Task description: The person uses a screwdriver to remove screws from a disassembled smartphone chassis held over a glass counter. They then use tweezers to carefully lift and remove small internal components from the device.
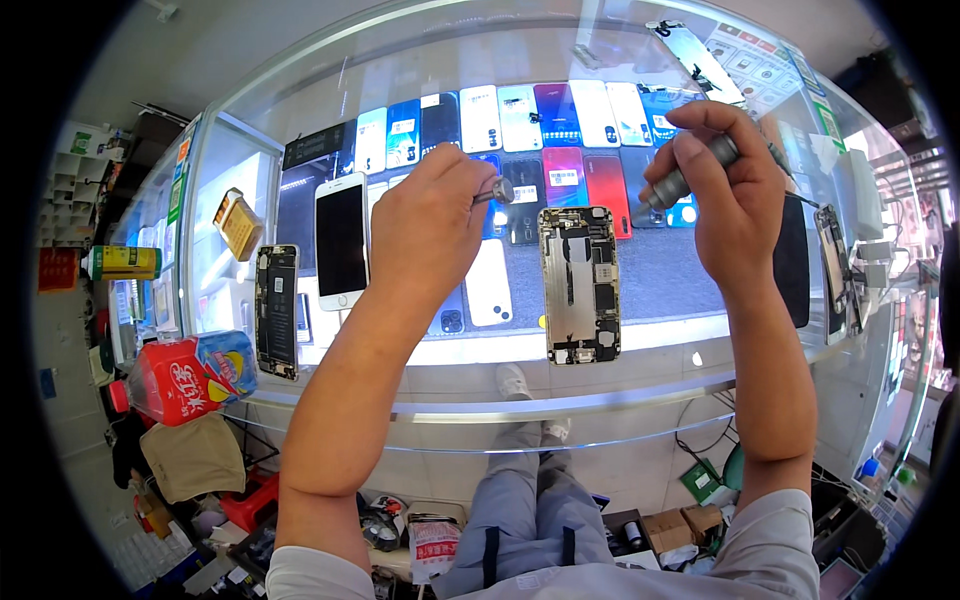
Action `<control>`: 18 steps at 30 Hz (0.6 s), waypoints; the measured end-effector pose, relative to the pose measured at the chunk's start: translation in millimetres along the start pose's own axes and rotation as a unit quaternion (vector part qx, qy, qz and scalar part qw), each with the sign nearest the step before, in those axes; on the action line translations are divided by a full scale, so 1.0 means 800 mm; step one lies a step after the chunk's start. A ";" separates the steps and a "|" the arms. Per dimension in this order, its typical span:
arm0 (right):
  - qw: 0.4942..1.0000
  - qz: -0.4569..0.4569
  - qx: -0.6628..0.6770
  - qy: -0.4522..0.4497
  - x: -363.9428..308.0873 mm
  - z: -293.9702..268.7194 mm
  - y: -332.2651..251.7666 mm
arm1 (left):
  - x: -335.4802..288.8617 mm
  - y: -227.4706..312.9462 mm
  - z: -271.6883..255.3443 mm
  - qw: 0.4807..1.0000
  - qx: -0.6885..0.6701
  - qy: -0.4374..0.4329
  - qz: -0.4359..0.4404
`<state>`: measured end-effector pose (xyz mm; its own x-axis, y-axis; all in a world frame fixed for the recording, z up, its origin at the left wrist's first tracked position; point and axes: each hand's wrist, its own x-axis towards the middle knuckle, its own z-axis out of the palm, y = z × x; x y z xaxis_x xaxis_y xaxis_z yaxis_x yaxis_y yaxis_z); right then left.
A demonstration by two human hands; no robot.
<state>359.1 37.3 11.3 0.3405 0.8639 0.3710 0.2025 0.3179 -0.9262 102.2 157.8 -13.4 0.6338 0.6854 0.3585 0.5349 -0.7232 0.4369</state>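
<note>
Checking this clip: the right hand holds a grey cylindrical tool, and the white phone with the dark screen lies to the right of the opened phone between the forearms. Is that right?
Not quite: in the head view, the white phone lies to the left of the opened phone, not the right. The rest of the statement stands.

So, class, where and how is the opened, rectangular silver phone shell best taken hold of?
Probably by both long edges of the opened, rectangular silver phone shell, coming from the person's side: it lies flat, one short end facing them, and its exposed components face up.
</note>
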 end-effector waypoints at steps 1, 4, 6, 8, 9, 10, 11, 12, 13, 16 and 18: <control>1.000 -0.015 -0.006 -0.017 0.001 -0.004 -0.001 | 0.000 0.004 0.000 1.000 0.008 0.003 -0.003; 0.982 0.130 -0.084 -0.105 0.000 -0.012 -0.029 | -0.003 0.013 -0.005 1.000 0.024 0.014 -0.012; 0.948 -0.003 -0.275 -0.161 0.002 -0.007 -0.032 | -0.006 0.020 -0.012 0.999 0.020 0.028 -0.015; 0.899 -0.124 -0.374 -0.194 0.000 -0.003 -0.025 | -0.014 0.028 -0.012 0.999 -0.008 0.015 0.043; 0.887 -0.165 -0.386 -0.192 -0.001 0.000 -0.011 | -0.019 0.031 -0.012 0.997 -0.021 0.009 0.072; 0.878 -0.154 -0.400 -0.212 -0.004 -0.001 -0.008 | -0.024 0.036 -0.007 0.988 -0.071 0.008 0.137; 0.869 -0.142 -0.413 -0.231 -0.004 0.000 -0.007 | -0.031 0.046 -0.005 0.985 -0.077 -0.028 0.150; 0.859 -0.132 -0.426 -0.251 -0.004 0.002 -0.008 | -0.037 0.056 -0.004 0.981 -0.080 -0.063 0.163; 0.858 -0.128 -0.427 -0.254 -0.004 0.003 -0.007 | -0.040 0.059 -0.001 0.979 -0.076 -0.073 0.175; 0.853 -0.123 -0.434 -0.264 -0.005 0.006 -0.007 | -0.045 0.060 0.004 0.973 -0.058 -0.108 0.196; 0.845 -0.128 -0.443 -0.269 -0.005 0.007 -0.008 | -0.045 0.060 0.001 0.971 -0.043 -0.136 0.194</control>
<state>350.9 34.0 15.6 -0.2369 0.9399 0.2461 0.8963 0.3091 -0.3179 105.7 98.5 -6.3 0.9083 0.3071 0.2840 0.1858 -0.9045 0.3838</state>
